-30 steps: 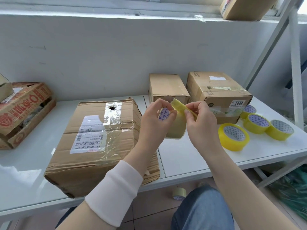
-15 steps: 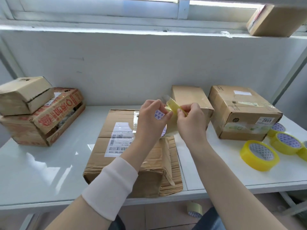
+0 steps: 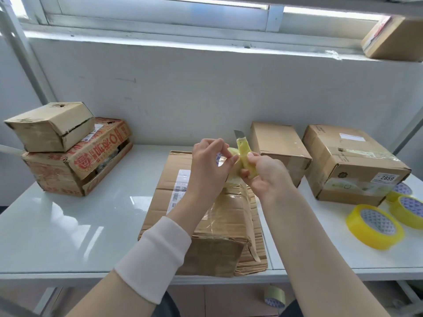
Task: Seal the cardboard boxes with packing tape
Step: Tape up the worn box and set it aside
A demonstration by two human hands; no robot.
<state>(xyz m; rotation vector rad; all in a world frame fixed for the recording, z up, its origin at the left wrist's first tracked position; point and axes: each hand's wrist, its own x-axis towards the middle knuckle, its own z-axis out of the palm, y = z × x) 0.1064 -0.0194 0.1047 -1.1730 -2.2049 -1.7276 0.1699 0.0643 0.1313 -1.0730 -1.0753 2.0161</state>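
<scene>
Two hands meet above the big cardboard box (image 3: 164, 186) lying mid-bench (image 3: 68, 225). The left hand (image 3: 210, 165) pinches the tape roll (image 3: 231, 151), the right hand (image 3: 265, 177) grips a yellow utility knife (image 3: 243, 152), blade up, against it. Spare yellow rolls (image 3: 375, 227) lie at far right.

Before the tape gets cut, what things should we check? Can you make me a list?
1. Blade out: ok. The blade sticks up from the yellow knife in the right hand.
2. Blade clear of fingers: ok. It points up, apart from the left hand.
3. Roll held: ok. The left hand pinches the tape roll.
4. Tape stuck onto the big box: cannot tell; the shiny film there is unclear.
5. Box end flat: not ok. Its near end looks crumpled.
6. Extra tape: ok. The spare rolls lie on the table.
</scene>
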